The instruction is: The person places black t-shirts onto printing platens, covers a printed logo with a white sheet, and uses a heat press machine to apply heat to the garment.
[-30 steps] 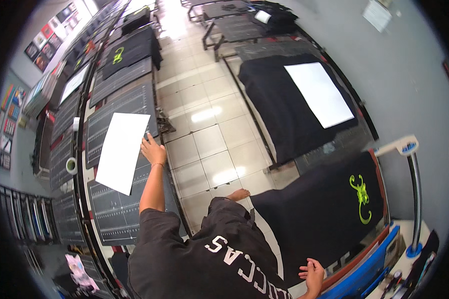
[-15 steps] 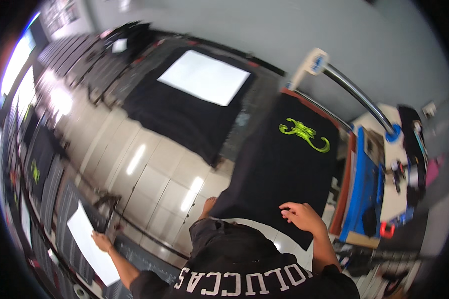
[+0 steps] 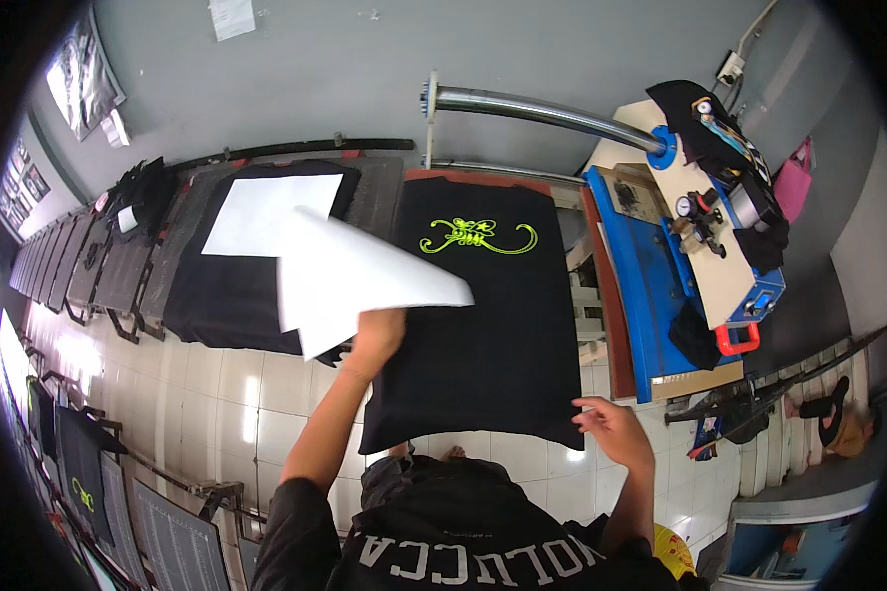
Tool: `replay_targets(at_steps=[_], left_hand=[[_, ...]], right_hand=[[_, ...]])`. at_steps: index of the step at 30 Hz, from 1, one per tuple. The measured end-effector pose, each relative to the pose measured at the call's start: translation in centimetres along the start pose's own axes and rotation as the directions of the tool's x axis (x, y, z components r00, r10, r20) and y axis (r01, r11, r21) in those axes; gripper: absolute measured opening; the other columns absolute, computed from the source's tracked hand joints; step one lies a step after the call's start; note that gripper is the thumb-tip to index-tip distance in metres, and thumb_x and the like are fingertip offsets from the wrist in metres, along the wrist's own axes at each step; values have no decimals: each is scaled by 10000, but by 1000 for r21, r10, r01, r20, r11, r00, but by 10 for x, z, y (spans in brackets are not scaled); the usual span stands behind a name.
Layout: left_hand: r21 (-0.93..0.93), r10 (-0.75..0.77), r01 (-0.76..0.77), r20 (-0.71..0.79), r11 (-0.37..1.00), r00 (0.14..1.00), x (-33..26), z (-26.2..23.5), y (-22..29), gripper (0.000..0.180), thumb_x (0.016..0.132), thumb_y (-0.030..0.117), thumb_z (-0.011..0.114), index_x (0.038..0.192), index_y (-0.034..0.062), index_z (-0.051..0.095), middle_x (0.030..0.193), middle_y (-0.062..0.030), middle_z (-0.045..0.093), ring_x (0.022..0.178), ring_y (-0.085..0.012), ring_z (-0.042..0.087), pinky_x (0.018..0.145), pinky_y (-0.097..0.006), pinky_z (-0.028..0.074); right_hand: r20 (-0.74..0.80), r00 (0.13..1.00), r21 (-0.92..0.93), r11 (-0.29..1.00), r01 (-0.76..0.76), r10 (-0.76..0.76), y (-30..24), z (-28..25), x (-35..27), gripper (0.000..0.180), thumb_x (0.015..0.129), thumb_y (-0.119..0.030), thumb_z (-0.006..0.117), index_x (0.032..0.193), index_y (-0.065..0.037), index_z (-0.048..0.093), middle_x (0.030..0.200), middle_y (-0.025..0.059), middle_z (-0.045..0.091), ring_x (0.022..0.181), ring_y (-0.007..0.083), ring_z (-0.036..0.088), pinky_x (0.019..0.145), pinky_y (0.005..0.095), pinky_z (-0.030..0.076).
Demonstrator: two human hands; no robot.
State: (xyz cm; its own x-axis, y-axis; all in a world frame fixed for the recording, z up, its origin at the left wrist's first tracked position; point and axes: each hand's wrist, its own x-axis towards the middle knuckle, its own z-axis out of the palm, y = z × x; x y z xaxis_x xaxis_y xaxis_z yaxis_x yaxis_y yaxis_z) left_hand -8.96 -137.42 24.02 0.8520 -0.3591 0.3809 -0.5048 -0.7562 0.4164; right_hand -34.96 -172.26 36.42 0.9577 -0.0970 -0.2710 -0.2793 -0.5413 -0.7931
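Here, a black T-shirt with a yellow-green printed design (image 3: 483,295) lies flat on a platen, its long axis running away from the person, collar end far. To the shirt's right stands a blue heat-press machine (image 3: 650,276); to its left, another black shirt with a white sheet on it (image 3: 256,246). A large white paper sheet (image 3: 350,276) hangs over the shirt's left edge, pinched at its near edge by the closed fingers of the left hand (image 3: 376,340). The right hand (image 3: 611,428), fingers loosely spread and holding nothing, rests at the shirt's near right corner.
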Motion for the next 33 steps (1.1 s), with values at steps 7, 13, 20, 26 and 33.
replay_targets(at_steps=[7, 13, 20, 26, 33], left_hand=[[-40, 397, -395, 44, 918, 917, 66, 125, 92, 321, 980, 211, 520, 1277, 140, 616, 1360, -109, 577, 1293, -385, 486, 1097, -519, 360], [46, 377, -404, 275, 914, 884, 72, 151, 94, 370, 1017, 280, 464, 1367, 201, 557, 1481, -41, 478, 1387, -377, 388, 1153, -526, 295], [-15, 431, -445, 275, 896, 859, 70, 146, 85, 393, 1008, 282, 484, 1390, 206, 536, 1490, -62, 458, 1410, -376, 349, 1140, -558, 298], [-40, 498, -515, 328, 856, 802, 69, 137, 68, 466, 1031, 386, 409, 1460, 208, 450, 1540, -80, 386, 1443, -362, 294, 1166, -555, 245], [-16, 470, -489, 304, 872, 829, 48, 108, 50, 530, 1013, 465, 421, 1468, 194, 436, 1551, -109, 361, 1455, -364, 270, 1169, -563, 223]], right_hand=[[-555, 823, -18, 990, 138, -125, 59, -106, -62, 292, 965, -84, 573, 1245, -1, 589, 1087, 117, 691, 932, 126, 635, 833, 270, 505], [-838, 441, -387, 919, -68, -321, 104, -185, -38, 377, 964, -197, 606, 1283, 1, 566, 1277, 191, 597, 1151, 266, 576, 998, 374, 437], [-687, 690, -624, 670, -401, -227, 105, -214, 28, 465, 878, -329, 694, 1185, -8, 561, 1122, 262, 612, 1062, 447, 568, 917, 510, 457], [-791, 592, -540, 630, -558, -154, 107, -204, 54, 483, 858, -342, 713, 1109, 35, 546, 1036, 295, 623, 1042, 459, 564, 899, 530, 458], [-791, 584, -552, 625, -552, -183, 83, -173, 34, 464, 887, -374, 676, 1088, 25, 552, 1028, 277, 631, 1002, 456, 583, 877, 532, 460]])
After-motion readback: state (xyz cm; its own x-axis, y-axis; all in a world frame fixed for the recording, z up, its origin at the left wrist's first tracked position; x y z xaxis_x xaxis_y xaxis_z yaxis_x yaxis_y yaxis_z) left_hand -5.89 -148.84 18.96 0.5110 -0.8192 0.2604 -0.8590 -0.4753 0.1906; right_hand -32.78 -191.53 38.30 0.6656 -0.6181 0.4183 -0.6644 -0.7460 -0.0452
